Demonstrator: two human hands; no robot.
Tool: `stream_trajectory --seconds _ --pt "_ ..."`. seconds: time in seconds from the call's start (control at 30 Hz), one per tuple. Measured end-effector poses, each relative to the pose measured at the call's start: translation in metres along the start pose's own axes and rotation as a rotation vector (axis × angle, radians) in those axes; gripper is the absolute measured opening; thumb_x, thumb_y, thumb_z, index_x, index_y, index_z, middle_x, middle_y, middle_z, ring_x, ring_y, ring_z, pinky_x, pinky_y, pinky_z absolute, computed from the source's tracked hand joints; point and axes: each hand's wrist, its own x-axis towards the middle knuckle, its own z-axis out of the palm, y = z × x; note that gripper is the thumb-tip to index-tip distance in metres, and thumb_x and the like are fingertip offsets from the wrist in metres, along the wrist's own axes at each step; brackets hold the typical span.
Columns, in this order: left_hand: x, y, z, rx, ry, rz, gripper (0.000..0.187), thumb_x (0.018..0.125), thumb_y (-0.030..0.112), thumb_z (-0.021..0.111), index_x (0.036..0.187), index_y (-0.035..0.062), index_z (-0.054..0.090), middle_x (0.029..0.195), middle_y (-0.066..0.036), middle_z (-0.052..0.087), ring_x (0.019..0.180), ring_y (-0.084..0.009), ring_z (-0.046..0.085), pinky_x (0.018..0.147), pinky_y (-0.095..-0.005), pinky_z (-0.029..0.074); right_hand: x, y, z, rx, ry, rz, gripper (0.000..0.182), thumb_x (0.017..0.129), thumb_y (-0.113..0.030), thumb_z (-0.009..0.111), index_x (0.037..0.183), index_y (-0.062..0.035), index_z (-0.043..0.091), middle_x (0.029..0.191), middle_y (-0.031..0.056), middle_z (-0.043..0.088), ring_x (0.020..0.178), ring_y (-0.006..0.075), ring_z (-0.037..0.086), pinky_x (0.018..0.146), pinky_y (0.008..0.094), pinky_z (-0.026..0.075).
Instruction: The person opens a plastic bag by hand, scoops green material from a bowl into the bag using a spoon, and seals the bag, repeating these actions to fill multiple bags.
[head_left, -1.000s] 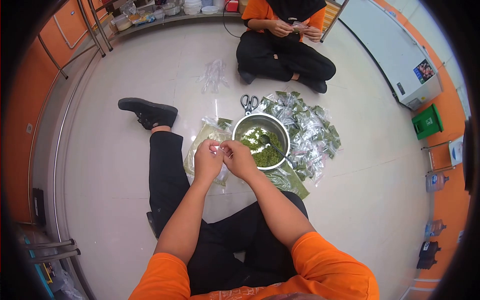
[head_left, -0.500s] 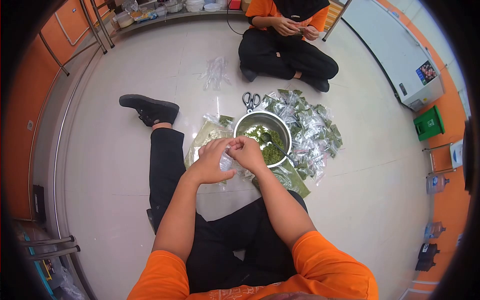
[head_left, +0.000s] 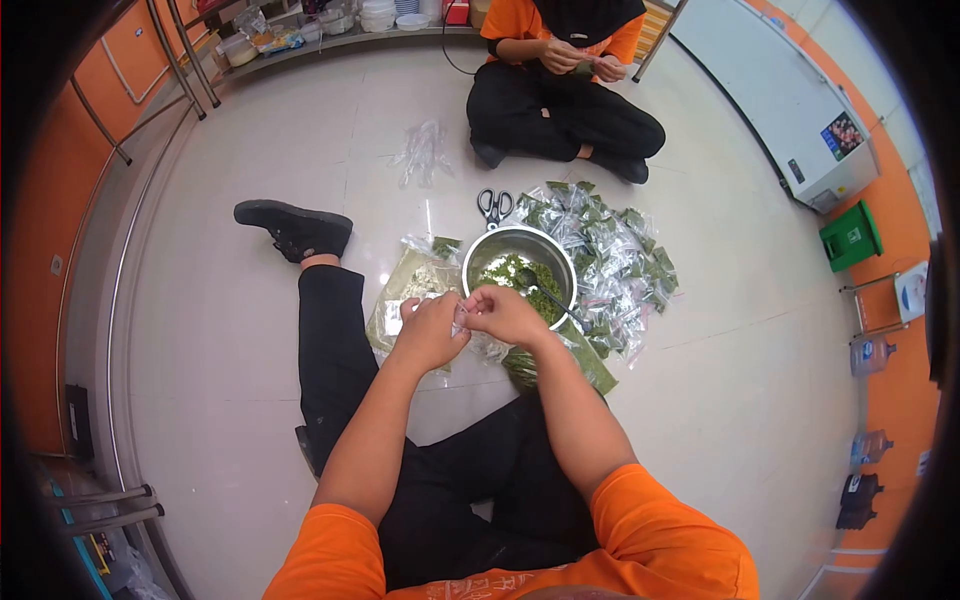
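Observation:
My left hand (head_left: 428, 334) is closed around a small clear plastic bag (head_left: 459, 320), mostly hidden by the fingers. Against the bag's edge, my right hand (head_left: 506, 315) is pinched, thumb and fingers together. Just beyond both hands stands a steel pot (head_left: 570, 268) with chopped green stuff (head_left: 548, 302) inside and a black spoon (head_left: 556, 300) leaning on the rim. To the left of the hands lies an open plastic bag of pale shreds (head_left: 425, 275). A green packet (head_left: 590, 362) is partly under my right forearm.
Right of the pot is a heap of small clear bags with green contents (head_left: 610, 255). Black-handled scissors (head_left: 495, 207) lie behind the pot, and empty clear bags (head_left: 424, 153) farther back. Another person (head_left: 565, 110) sits opposite, hands together. A white chest freezer (head_left: 780, 90) stands at right.
My left hand has closed from a spread, curved pose onto the clear bag. My right hand stays pinched at its edge. The whole view has shifted slightly.

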Motion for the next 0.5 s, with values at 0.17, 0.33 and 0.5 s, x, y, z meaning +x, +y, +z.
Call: stream_trajectory --seconds 0.17,0.33,0.5 --pt "0.004 -0.011 0.005 -0.078 0.011 0.018 0.04 0.081 0.025 0.073 0.111 0.0077 0.056 0.097 -0.01 0.07 0.099 -0.0303 0.067 0.098 -0.0475 0.036 -0.049 0.02 -0.071 -0.578 0.412 -0.053 0.046 0.084 -0.033 0.077 0.119 -0.0042 0.067 0.123 0.0176 0.064 0.113 0.0344 0.062 0.098 0.0432 0.048" --pt "0.002 -0.011 0.003 -0.103 0.032 0.035 0.038 0.082 0.027 0.072 0.109 0.0071 0.055 0.097 -0.012 0.07 0.098 -0.0312 0.067 0.095 -0.0475 0.039 -0.07 0.071 -0.102 -0.741 0.463 0.345 0.064 0.089 -0.041 0.071 0.135 -0.0002 0.055 0.128 0.0271 0.06 0.122 0.0412 0.057 0.106 0.0456 0.044" --pt "0.003 -0.013 0.006 -0.118 0.012 0.018 0.039 0.083 0.028 0.072 0.111 0.0066 0.055 0.102 -0.013 0.069 0.101 -0.0317 0.065 0.095 -0.048 0.04 -0.07 0.074 -0.093 -0.557 0.496 0.47 0.063 0.085 -0.04 0.075 0.129 0.0024 0.059 0.113 0.026 0.069 0.11 0.0388 0.066 0.098 0.0437 0.05"
